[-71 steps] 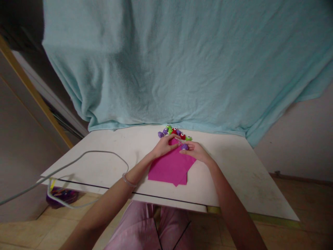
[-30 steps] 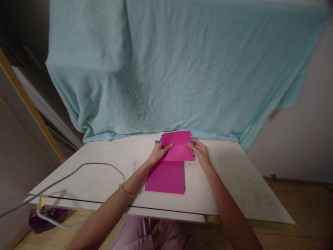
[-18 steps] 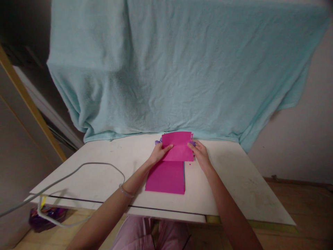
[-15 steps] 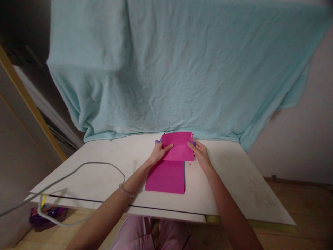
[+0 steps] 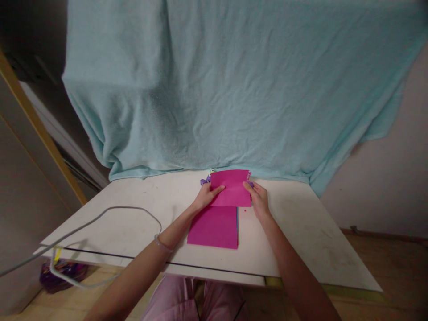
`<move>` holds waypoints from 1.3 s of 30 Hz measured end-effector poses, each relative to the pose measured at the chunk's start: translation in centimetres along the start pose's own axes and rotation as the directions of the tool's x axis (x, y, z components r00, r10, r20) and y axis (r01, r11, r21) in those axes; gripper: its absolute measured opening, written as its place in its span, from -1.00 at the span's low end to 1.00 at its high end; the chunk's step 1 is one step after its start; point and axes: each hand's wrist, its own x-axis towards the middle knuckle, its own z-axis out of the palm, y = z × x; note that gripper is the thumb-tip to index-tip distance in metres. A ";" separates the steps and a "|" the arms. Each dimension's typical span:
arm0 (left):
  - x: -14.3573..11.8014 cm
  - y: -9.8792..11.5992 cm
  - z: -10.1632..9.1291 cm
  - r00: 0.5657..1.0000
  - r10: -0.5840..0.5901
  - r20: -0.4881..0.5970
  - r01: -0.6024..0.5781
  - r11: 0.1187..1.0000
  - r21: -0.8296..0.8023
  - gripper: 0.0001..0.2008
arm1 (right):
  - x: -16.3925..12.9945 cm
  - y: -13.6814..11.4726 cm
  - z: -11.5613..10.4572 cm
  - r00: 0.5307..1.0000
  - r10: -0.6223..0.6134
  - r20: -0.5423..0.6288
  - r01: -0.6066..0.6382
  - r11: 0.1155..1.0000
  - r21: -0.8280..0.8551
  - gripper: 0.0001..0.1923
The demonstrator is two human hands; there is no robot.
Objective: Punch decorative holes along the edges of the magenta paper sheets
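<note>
Matt magenta paper sheet (image 5: 230,189), smooth, thin, bent up at the far end between left hand (image 5: 204,198) and right hand (image 5: 258,200). Under it, flat stack of paper (image 5: 214,226), same matt magenta on top, thin blue edge on the right side. White table (image 5: 301,227), hard and smooth with dull finish, some grey scuffs on the right. Behind, pale blue cloth (image 5: 234,84), soft, fuzzy like towel, wrinkled. Grey cable (image 5: 100,216) at left, smooth plastic. Thin clear bracelet (image 5: 162,244), glossy plastic.
</note>
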 end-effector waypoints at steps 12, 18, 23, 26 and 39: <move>0.3 -0.4 -0.5 1.000 -0.003 -0.007 0.004 0.996 0.086 -0.55 | 1.2 -0.5 -1.5 0.983 0.099 -0.154 -0.086 0.992 0.089 -0.48; 0.3 -0.6 -0.6 1.000 -0.004 0.015 0.003 0.995 0.095 -0.54 | 2.1 -0.7 -3.7 0.972 0.189 -0.137 -0.159 0.966 0.202 -0.33; 0.4 -0.9 -0.6 1.000 -0.014 0.009 0.014 0.998 0.062 -0.50 | 2.0 -0.7 -3.8 0.975 0.202 -0.088 -0.170 0.945 0.281 -0.34; 0.5 -1.3 -0.4 0.999 -0.043 0.003 0.042 0.998 0.054 -0.48 | 1.9 -0.9 -3.9 0.980 0.198 -0.024 -0.185 0.947 0.264 -0.33; 0.2 -0.8 -0.3 0.993 -0.111 0.028 0.111 0.993 -0.030 -0.45 | 1.5 -2.2 -1.7 0.995 -0.031 -0.098 0.056 0.963 0.264 -0.68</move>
